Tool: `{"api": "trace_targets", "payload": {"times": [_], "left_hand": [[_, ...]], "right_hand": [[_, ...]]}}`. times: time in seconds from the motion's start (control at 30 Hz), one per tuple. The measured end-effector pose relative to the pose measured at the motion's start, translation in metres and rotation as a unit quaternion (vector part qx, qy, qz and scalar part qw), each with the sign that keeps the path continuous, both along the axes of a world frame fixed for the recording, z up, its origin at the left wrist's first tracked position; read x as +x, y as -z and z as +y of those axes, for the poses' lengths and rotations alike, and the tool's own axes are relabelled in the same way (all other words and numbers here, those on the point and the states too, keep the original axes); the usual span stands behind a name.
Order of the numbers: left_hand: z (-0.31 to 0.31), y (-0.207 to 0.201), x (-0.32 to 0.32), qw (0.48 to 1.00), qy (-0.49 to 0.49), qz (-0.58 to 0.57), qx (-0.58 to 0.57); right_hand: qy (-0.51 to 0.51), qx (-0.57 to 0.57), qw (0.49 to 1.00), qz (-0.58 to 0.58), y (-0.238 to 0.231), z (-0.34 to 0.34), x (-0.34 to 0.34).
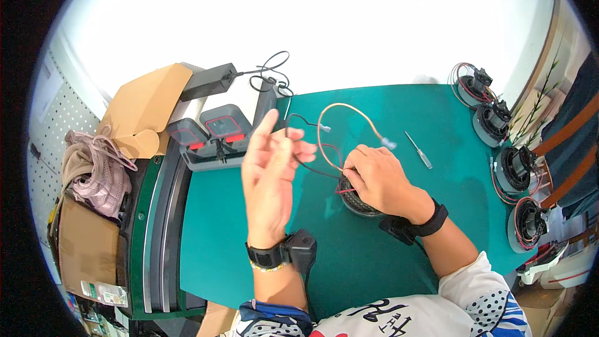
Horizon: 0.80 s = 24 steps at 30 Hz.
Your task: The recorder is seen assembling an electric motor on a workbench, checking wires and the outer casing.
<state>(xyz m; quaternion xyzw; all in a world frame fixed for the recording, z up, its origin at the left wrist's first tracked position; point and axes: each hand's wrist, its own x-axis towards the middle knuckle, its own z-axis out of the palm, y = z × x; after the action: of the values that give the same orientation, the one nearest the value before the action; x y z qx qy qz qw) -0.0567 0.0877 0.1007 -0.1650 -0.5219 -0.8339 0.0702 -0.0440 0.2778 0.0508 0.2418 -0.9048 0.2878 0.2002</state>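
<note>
A round black motor-like unit [360,205] rests on the green mat, partly hidden under my right hand [380,178]. That hand's fingers are pinched on the wires where they leave the unit. From there a tan wire [337,105] arches up and right to a clear connector [388,143]. A black wire [304,163] loops left toward my other hand, and a dark wire end with a clear connector [325,128] sticks out nearby. My left hand [271,171] is raised left of the unit, fingers apart and slightly curled, with nothing visibly held. Both wrists wear black straps with small boxes.
A small screwdriver [419,151] lies right of the unit. Several similar round units [515,168] with wires line the mat's right edge. At left stand a grey holder with black-and-red devices [224,123], a black power adapter [209,81], a cardboard box [143,106] and pinkish fabric [97,175].
</note>
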Motion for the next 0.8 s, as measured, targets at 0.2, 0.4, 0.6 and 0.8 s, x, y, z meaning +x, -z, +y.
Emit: {"api": "trace_targets", "payload": {"times": [0.2, 0.4, 0.6, 0.8], "left_hand": [[-0.017, -0.006, -0.004, 0.989, -0.131, 0.009, 0.072], [-0.047, -0.017, 0.002, 0.982, -0.172, 0.046, 0.060], [-0.038, -0.012, 0.007, 0.990, -0.090, 0.104, -0.022], [-0.041, -0.011, 0.007, 0.990, -0.079, 0.116, -0.013]], "right_hand": [[-0.007, -0.009, 1.000, 0.014, 0.001, -0.001, -0.002], [-0.011, -0.003, 1.000, 0.011, -0.002, -0.001, -0.002], [-0.013, -0.023, 0.999, 0.029, 0.001, -0.001, -0.002], [-0.007, -0.014, 0.999, 0.029, 0.000, -0.002, -0.001]]}}
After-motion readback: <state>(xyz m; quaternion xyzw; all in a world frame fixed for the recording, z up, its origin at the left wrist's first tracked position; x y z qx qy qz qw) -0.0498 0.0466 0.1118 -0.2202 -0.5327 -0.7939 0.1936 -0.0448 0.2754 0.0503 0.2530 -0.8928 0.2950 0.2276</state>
